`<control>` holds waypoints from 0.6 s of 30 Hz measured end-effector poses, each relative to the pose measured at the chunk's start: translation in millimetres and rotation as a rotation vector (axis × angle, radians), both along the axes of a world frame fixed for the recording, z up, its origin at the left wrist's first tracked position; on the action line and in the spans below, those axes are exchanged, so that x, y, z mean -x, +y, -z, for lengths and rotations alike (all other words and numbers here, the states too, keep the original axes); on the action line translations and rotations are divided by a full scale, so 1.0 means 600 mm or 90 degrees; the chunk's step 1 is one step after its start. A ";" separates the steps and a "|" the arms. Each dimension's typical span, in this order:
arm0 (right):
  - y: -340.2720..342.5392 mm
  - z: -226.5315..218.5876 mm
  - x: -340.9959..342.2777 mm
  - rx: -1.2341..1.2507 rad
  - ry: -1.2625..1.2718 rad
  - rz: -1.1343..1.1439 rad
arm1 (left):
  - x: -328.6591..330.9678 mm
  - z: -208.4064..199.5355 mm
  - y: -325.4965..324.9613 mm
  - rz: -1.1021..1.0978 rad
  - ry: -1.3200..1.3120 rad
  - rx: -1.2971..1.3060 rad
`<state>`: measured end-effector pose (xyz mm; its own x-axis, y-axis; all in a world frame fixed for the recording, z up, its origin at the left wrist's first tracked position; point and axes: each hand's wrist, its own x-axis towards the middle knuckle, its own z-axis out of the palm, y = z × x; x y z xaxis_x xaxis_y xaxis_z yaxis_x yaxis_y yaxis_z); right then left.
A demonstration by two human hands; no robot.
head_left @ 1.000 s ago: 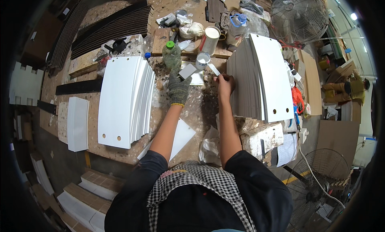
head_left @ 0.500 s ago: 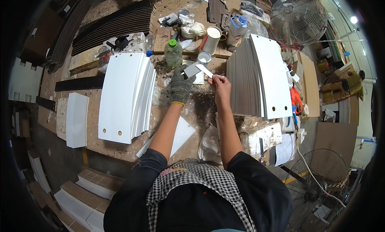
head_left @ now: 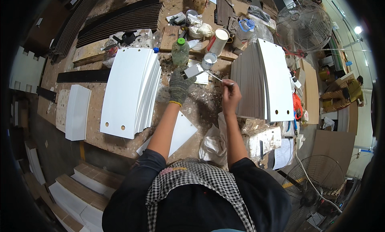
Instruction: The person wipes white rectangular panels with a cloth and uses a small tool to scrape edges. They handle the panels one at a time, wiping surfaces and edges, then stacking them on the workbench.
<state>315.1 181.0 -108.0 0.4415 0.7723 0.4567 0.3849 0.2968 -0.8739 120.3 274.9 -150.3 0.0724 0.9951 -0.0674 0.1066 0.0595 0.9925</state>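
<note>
My left hand, in a dark knitted glove with a yellow cuff, is closed on a small grey rectangular plate. My bare right hand grips a narrow spatula, seen nearly edge-on. Its far tip reaches the plate's right edge, where a bit of white stuff shows. Just beyond stands a small open can with white contents. A green-capped bottle is beyond my left hand, and a sheet of paper lies beneath the tools.
White panels with holes stand in a left stack and a right stack. A larger white-filled container and a jug sit farther back. A loose white panel and a crumpled cloth lie near me. Fans stand at right.
My right hand has moved right and slightly nearer me, turning the spatula from flat to nearly edge-on. The left hand still holds the plate. The whole view has shifted slightly.
</note>
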 end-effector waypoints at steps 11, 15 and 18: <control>0.054 0.034 -0.002 0.169 0.552 -0.004 | 0.000 -0.029 -0.027 0.039 0.000 -0.073; 0.021 0.013 0.002 0.207 0.495 -0.044 | 0.004 -0.046 -0.026 0.000 0.071 -0.072; 0.019 0.017 0.015 0.194 0.425 -0.041 | 0.002 -0.042 -0.018 0.039 0.064 -0.045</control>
<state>306.3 192.2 -118.2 0.5003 0.8557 -0.1324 -0.2683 0.0078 -0.9633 119.0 264.2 -125.2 0.1290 0.9916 -0.0079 0.2072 -0.0192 0.9781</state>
